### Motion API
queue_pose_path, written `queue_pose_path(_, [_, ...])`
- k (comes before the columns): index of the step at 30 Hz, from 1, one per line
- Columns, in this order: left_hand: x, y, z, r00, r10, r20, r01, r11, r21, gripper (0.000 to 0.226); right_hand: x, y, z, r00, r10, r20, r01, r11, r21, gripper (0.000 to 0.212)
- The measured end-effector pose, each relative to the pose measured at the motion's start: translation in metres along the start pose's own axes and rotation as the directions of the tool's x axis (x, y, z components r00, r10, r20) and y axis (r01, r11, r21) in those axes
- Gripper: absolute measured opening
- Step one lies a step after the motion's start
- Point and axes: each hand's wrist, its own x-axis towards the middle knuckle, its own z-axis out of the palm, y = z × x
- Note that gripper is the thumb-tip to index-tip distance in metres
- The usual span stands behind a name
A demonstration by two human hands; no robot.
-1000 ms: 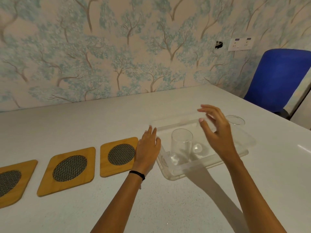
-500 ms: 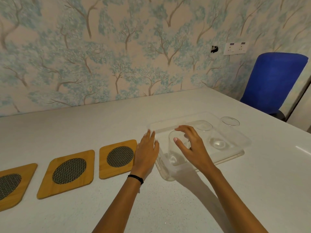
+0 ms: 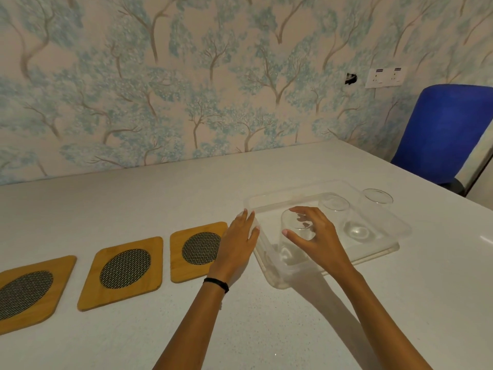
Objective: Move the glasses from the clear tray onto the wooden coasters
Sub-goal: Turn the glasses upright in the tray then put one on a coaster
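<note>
Two bare forearms reaching forward over a white speckled worktop (image 3: 266, 329), a black band (image 3: 216, 284) around the left wrist. Left hand (image 3: 236, 245) lying flat, fingers (image 3: 246, 218) spread and released, tips touching the near left rim of a clear tray (image 3: 269, 273). Right hand (image 3: 317, 241) curled around the nearest glass (image 3: 292, 247), thumb on its near side and fingers over the far rim; whether the grip has fully closed cannot be told, and the glass base appears to sit on the tray floor. Left of the tray, three wooden coasters with dark mesh centres laid in a row: the first coaster (image 3: 197, 251) just beside the left hand, the second coaster (image 3: 122, 272) next along, the third coaster (image 3: 29, 292) cut by the picture's left edge, all bare. Further back in the tray, a second glass (image 3: 334, 206) upright behind the right hand and a third glass (image 3: 377, 200) at the far right corner. Beyond the worktop, a wall papered with blue trees (image 3: 186, 89), a white socket plate (image 3: 385, 77) and a blue chair (image 3: 448, 129) at far right.
</note>
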Motion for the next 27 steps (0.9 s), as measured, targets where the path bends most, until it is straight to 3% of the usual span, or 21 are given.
queue_pose_path(5, [-0.013, -0.020, -0.019, 0.995, -0.002, 0.096, -0.005, 0.997, 0.073, 0.055, 0.004, -0.007, -0.002, 0.997, -0.023, -0.075, 0.025, 1.000, 0.019, 0.045])
queue_pose_path(14, [-0.038, -0.075, -0.060, 0.998, -0.066, 0.010, 0.063, 0.982, 0.176, 0.052, 0.024, -0.035, -0.007, 0.972, -0.048, -0.230, 0.061, 0.997, 0.046, 0.043])
queue_pose_path(22, [-0.057, -0.105, -0.082, 0.995, -0.096, -0.017, 0.096, 0.949, 0.302, 0.049, 0.038, -0.070, 0.016, 0.970, -0.046, -0.238, 0.070, 0.993, 0.094, 0.044])
queue_pose_path(27, [-0.060, -0.108, -0.082, 0.991, -0.126, 0.042, 0.108, 0.950, 0.294, 0.056, 0.041, -0.090, 0.042, 0.978, -0.043, -0.202, 0.068, 0.991, 0.119, 0.044])
